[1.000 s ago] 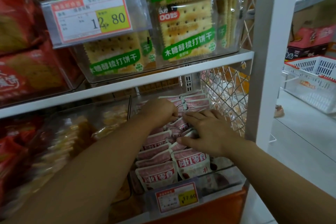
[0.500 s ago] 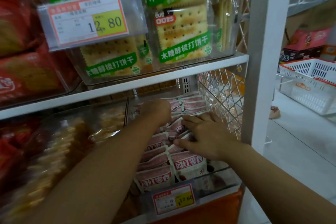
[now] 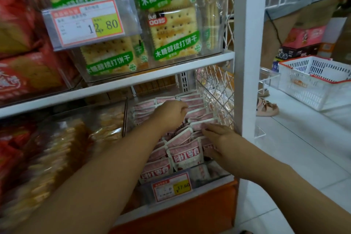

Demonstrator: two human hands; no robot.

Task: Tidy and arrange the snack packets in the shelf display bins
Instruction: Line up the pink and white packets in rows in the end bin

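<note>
Pink-and-white snack packets (image 3: 185, 156) stand in rows inside a clear display bin (image 3: 218, 172) on the lower shelf. My left hand (image 3: 169, 114) reaches to the back rows, its fingers curled down over the tops of packets there. Nearer the front and to the right, my right hand (image 3: 218, 137) lies across the right row. Its fingers are fairly straight and press on packet tops, with the thumb along the row's side. Some middle packets lean at angles. My forearms hide part of the left row.
A price tag (image 3: 171, 186) hangs on the bin's front. Wire mesh (image 3: 214, 89) and a white post (image 3: 247, 43) close the right side. Cracker packets (image 3: 171, 24) fill the shelf above. A neighbouring bin (image 3: 57, 148) holds golden snacks. A white basket (image 3: 313, 81) stands on the floor.
Both hands stay in the bin. My right hand's fingers have slid slightly back and right over the packets. My left hand holds its place at the back rows.
</note>
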